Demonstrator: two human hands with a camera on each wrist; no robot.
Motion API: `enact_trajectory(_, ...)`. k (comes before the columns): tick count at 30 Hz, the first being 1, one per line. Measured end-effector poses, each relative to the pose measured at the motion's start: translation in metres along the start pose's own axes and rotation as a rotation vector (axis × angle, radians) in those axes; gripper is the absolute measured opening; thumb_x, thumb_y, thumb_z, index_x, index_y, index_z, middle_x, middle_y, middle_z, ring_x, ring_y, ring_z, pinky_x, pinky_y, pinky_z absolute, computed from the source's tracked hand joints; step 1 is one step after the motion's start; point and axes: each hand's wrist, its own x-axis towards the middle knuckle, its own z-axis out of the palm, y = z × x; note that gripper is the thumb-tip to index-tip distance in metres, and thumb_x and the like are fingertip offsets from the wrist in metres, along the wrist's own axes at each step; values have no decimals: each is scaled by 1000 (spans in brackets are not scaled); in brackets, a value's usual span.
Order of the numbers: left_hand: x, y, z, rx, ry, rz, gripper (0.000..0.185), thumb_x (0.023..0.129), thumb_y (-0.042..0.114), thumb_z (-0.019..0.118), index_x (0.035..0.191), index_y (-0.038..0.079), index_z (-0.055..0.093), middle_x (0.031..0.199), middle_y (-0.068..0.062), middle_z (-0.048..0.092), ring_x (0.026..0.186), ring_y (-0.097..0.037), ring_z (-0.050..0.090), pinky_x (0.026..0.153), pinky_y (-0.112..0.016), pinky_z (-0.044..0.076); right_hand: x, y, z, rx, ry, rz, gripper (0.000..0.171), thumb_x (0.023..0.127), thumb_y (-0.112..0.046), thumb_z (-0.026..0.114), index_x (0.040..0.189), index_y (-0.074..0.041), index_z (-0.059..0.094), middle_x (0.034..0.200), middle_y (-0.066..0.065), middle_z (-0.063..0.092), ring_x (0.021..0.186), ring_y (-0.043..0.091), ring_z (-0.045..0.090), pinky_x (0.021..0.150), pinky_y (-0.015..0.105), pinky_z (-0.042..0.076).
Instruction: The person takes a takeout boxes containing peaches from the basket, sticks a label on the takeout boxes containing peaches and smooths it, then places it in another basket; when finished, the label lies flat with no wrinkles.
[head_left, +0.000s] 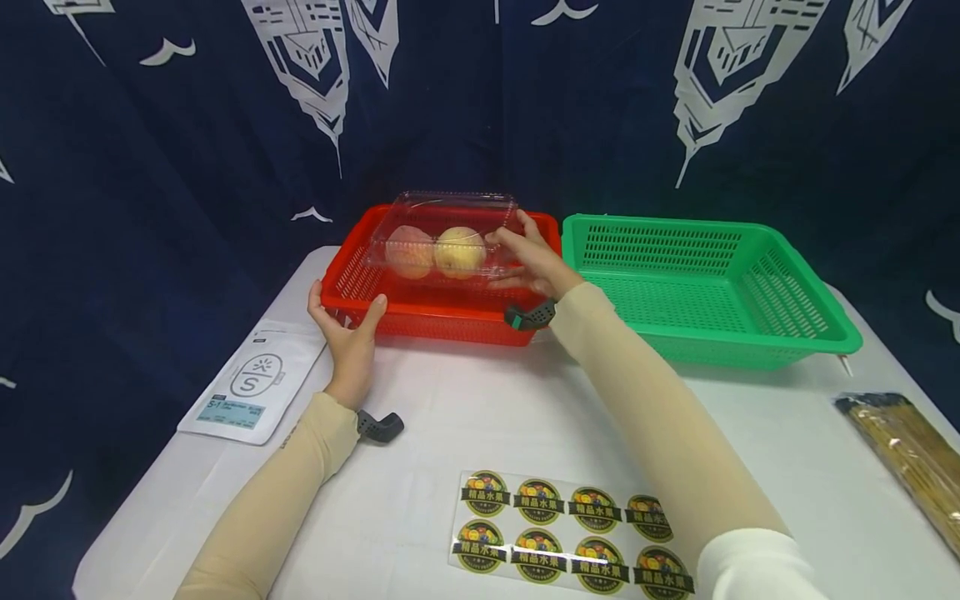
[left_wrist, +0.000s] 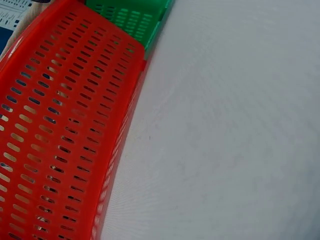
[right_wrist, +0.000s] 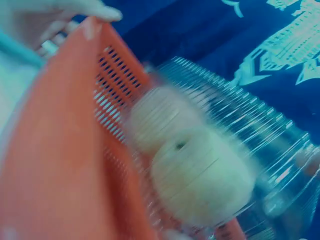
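Observation:
My left hand [head_left: 351, 350] holds the front left corner of the red basket [head_left: 442, 321], thumb on the front rim and fingers at the left side. In the left wrist view the slotted red wall [left_wrist: 75, 120] fills the left part. A clear plastic box [head_left: 457, 200] is held slightly tilted over the basket. Two round fruits, a pinkish one [head_left: 409, 252] and a yellow one [head_left: 460, 252], show through its ridged plastic. My right hand [head_left: 528, 254] grips the box's right end. The right wrist view, blurred, shows the yellow fruit [right_wrist: 200, 175] close up.
A green basket [head_left: 750, 333] stands right beside the red one. At the left lies a white pouch [head_left: 255, 383]; a sheet of round fruit labels [head_left: 540, 533] lies at the front, partly under my right forearm. A packet of brown sticks [head_left: 907, 458] lies at the right edge.

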Motion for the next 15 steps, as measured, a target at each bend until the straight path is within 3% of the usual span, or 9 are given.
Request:
enact_trajectory(8,-1,1,0,3,-6,10,97,100,22,78,167,31,8,170,-4,25,154,-18,28,122,-34,42,-19,-2,-2,35,-10,-18,95,103,-21,60,174,-35,-3,168,16,38,142,57,49,96,59,56)
enact_trajectory(15,0,1,-1,12,-7,18,97,100,24,78,167,30,8,169,-3,26,154,-18,29,122,-34,41,-45,-5,-6,65,-21,-14,93,104,-21,59,173,-38,0,178,10,10,152,49,36,99,60,55)
